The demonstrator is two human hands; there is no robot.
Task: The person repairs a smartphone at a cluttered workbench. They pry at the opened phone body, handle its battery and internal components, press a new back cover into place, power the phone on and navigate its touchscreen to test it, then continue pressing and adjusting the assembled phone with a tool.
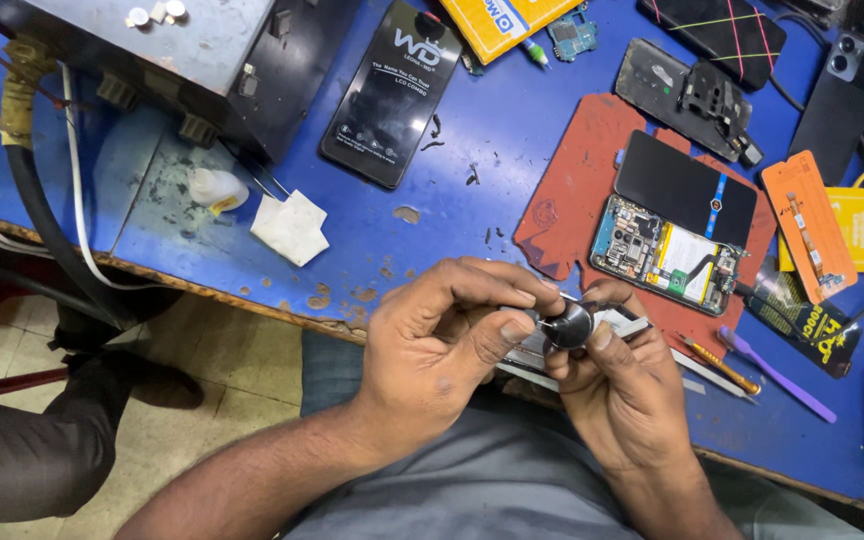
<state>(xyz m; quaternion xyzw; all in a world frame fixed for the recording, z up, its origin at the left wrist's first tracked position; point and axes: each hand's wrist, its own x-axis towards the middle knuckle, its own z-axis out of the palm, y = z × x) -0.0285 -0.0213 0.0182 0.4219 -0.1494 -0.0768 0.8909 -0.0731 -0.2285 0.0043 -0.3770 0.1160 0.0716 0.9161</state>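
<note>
My left hand and my right hand meet at the near edge of the blue table. Together they pinch a small round dark part with a thin pin sticking out, held over flat silver strips. The left thumb and forefinger close on the part's left side, the right thumb presses its right side. Just beyond lies an opened phone showing its board and battery, resting on a red mat.
A black screen panel lies mid-table, a crumpled white tissue to its left, a dark metal box at the far left. A purple pry tool, an orange-handled tool, an orange card and more phones sit right.
</note>
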